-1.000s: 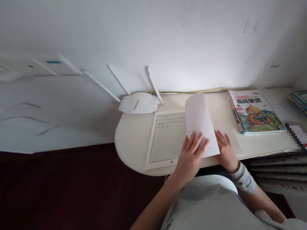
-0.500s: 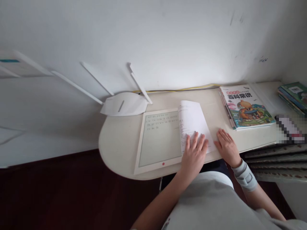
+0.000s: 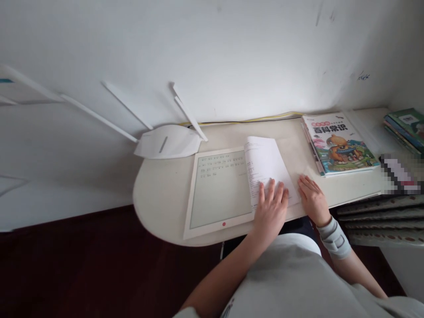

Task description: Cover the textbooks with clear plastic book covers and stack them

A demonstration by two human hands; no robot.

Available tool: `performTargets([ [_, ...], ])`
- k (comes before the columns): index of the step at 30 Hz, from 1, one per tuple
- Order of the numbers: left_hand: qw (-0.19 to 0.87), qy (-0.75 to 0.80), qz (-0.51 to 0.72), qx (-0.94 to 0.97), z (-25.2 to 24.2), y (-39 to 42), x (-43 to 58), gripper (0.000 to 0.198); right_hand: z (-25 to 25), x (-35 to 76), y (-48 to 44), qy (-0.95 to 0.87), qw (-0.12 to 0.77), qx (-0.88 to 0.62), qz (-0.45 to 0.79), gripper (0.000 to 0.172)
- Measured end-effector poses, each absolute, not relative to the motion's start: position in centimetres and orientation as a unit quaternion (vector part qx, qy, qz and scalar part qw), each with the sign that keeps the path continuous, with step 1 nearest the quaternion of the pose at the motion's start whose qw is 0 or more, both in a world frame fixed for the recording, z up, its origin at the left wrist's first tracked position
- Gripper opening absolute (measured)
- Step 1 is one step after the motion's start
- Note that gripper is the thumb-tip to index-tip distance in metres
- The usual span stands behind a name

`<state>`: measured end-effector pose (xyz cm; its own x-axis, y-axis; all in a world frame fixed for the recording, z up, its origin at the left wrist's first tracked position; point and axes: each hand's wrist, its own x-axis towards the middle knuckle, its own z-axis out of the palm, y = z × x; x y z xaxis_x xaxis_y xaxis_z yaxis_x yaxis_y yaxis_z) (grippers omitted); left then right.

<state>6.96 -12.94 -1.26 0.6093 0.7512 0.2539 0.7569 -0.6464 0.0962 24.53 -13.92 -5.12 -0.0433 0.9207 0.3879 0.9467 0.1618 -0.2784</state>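
Observation:
White printed paper [image 3: 265,157], seemingly folded or several sheets deep, lies over the right side of a white-framed writing tablet [image 3: 220,194]. My left hand [image 3: 272,207] rests flat on the paper's lower part, its fingers spread. Just beyond the paper's right edge, my right hand [image 3: 313,198] lies on the table with fingers stretched out and close together, holding nothing. Rows of small marks run across the top of the tablet's grey-green screen, and a red dot sits on its bottom frame.
The table [image 3: 159,198] has a rounded left end. A white router [image 3: 167,143] with raised antennas stands at the back left. Picture books [image 3: 342,145] are stacked to the right, with more books [image 3: 406,126] beyond. A yellow cable [image 3: 261,119] runs along the wall.
The whole view has shifted slightly. My left hand sits a little further right on the paper, with its fingers still spread. My right hand stays beside the paper's edge.

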Motion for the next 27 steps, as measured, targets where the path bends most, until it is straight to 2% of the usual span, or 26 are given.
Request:
performTargets([
  [12, 0.010, -0.414, -0.125, -0.902, -0.9, -12.8, 8.0, 0.033, -5.0, 24.9, -14.0, -0.696, 0.326, -0.640, 0.015, 0.037],
  [17, 0.014, -0.407, -0.119, -0.905, -0.9, -13.0, 8.3, 0.036, -5.1, 24.5, -14.1, -0.699, 0.310, -0.645, 0.000, 0.038],
  [23, 0.015, -0.405, -0.104, -0.908, -1.1, -13.4, 8.4, 0.037, -5.0, 23.7, -14.2, -0.702, 0.239, -0.669, -0.054, 0.043],
  [27, 0.014, -0.390, -0.098, -0.915, -0.9, -13.5, 8.7, 0.037, -4.9, 23.6, -14.2, -0.703, 0.223, -0.673, -0.058, 0.042],
])
